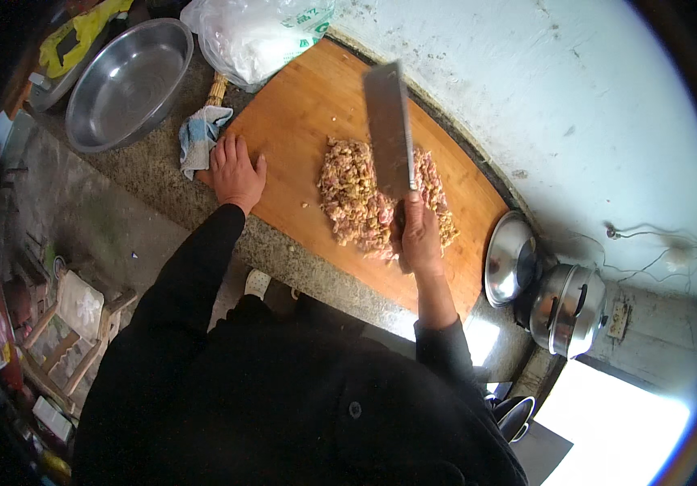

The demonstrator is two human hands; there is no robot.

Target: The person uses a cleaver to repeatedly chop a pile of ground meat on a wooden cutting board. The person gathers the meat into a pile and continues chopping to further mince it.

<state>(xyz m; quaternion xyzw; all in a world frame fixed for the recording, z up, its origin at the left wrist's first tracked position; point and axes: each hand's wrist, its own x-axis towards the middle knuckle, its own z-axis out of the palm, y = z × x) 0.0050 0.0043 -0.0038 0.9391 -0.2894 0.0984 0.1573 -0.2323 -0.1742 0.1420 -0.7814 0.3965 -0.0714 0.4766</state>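
Note:
My right hand (422, 237) grips the handle of a broad-bladed cleaver (388, 127). The slightly blurred blade points toward the wall, over a flattened mass of chopped meat (351, 188) on a large wooden cutting board (287, 115). Part of the meat is hidden behind the blade and my hand. My left hand (238, 173) rests flat on the board's left edge with its fingers spread, holding nothing. A blue and white cloth (197, 138) lies right beside it. A few small bits of meat are scattered on the board.
A large metal basin (132, 85) stands at the upper left. Near it are a white plastic bag (257, 36) and a straw brush (217, 90). A metal bowl (509, 258) and a lidded metal pot (570, 310) stand right of the board. The wall (542, 91) runs along the far side.

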